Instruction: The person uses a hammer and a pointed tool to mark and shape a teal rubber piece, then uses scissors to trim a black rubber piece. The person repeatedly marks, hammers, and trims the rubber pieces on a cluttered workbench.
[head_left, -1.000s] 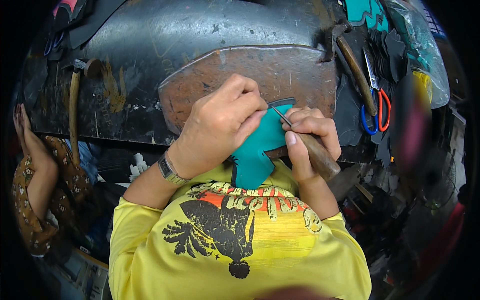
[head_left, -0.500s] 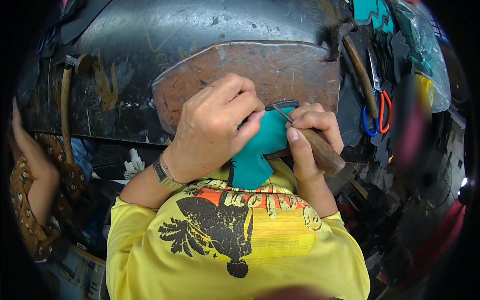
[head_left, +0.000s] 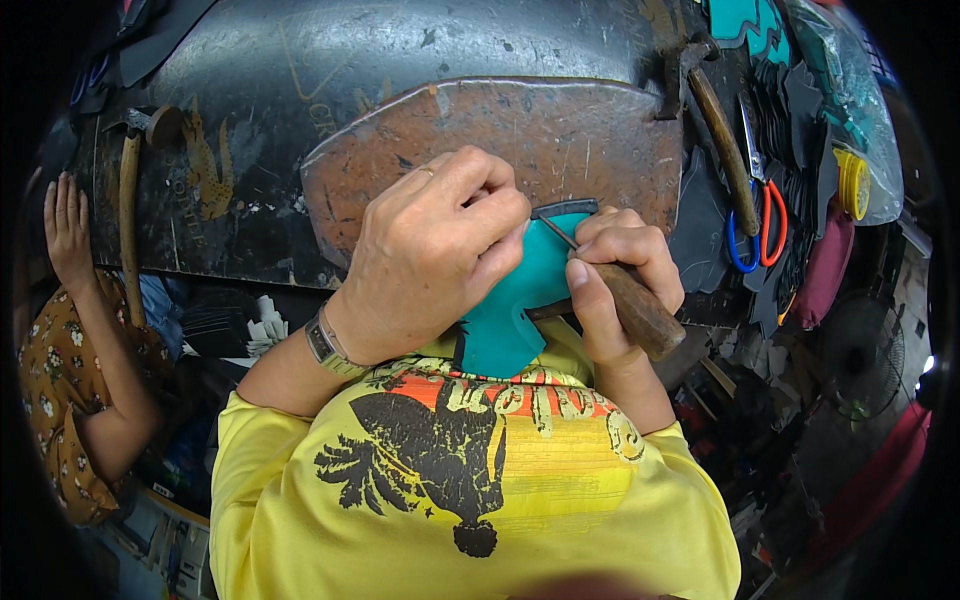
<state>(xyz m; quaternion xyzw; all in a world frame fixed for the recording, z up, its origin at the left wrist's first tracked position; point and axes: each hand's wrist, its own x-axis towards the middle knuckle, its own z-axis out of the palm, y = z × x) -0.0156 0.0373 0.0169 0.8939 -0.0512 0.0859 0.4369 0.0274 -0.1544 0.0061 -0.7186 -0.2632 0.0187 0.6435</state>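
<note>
a teal piece (head_left: 510, 320) with a black strip (head_left: 565, 208) along its top edge sits between the two hands, its upper end over a brown board (head_left: 480, 130) and its lower end in front of a yellow shirt (head_left: 430, 520). the left hand (head_left: 440, 255) is closed, thumb and bent forefinger pinching the piece's upper left edge; the other fingertips are hidden. the right hand (head_left: 625, 265) is wrapped round the wooden handle of an awl (head_left: 640, 312), whose thin metal shaft slants up and left across the teal, its tip near the black strip; whether it touches, i cannot tell. a watch (head_left: 330, 345) is on the left wrist.

the board lies on a black table (head_left: 270, 230). a hammer (head_left: 718, 125) lies by its right end, beside scissors (head_left: 758, 220) with one blue and one red loop. past them are black pieces (head_left: 785, 105), a clear bag (head_left: 850, 110) and a yellow roll (head_left: 852, 185). far left, a second hammer (head_left: 132, 200) lies near a co-worker's hand (head_left: 68, 235), open with fingers spread.
</note>
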